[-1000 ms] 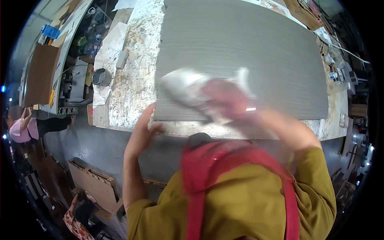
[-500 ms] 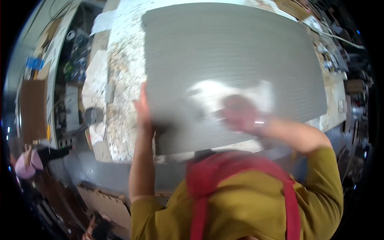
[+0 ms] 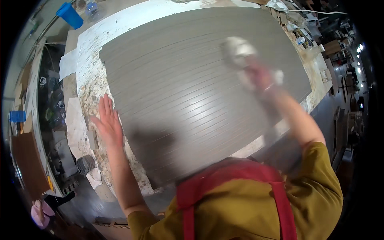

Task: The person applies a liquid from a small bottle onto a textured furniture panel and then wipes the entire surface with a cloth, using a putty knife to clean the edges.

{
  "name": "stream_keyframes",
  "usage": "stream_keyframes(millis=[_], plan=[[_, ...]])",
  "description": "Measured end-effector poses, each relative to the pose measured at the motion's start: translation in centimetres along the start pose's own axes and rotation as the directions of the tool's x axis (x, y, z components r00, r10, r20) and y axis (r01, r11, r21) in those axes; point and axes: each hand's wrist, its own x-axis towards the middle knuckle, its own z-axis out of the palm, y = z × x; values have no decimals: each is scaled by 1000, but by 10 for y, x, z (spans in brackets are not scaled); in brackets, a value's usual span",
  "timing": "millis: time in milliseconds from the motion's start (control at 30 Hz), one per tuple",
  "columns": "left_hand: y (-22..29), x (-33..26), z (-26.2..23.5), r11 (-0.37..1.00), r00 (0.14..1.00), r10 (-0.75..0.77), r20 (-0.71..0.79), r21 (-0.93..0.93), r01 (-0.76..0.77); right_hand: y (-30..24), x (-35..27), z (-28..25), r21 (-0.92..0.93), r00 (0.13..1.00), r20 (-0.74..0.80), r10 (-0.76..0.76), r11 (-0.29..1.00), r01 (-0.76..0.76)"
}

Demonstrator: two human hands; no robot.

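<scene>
A large grey-brown panel point(image 3: 180, 72) with fine parallel grooves lies flat on the table. My right hand point(image 3: 259, 75), smeared by motion, is closed on a white cloth point(image 3: 241, 48) over the panel's right half. Loose ends of the cloth show on both sides of the fingers. Beside the panel's left edge, my left hand point(image 3: 109, 124) is open with its fingers stretched out. Nothing is in it, and whether it touches the edge I cannot tell.
The paint-spattered table point(image 3: 91, 86) shows around the panel. A blue cup point(image 3: 70, 16) stands at the far left, near a clear bottle point(image 3: 93, 11). A dark round coil point(image 3: 85, 164) lies at the left edge. Small bottles and clutter line the right side. Another person point(image 3: 42, 214) is at lower left.
My right hand has swept the cloth away from me, toward the panel's far side. My view has turned, so the panel appears tilted. My left hand still lies along the left edge.
</scene>
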Motion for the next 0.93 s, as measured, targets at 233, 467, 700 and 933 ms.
stream_keyframes(millis=[233,467,700,933], plan=[[-23,13,10,986,998,-36,54,164,26,-15,17,10,-495,810,253,-529,648,578],[-46,46,-41,926,945,-34,324,-346,152,-138,-31,248,-249,461,657,-597,405,880],[-37,17,-53,997,999,-49,16,54,48,-20,28,98,-246,658,484,-577,632,735],[-46,19,-22,929,981,35,190,356,-102,-1,26,-1,-470,908,18,-418,798,376]])
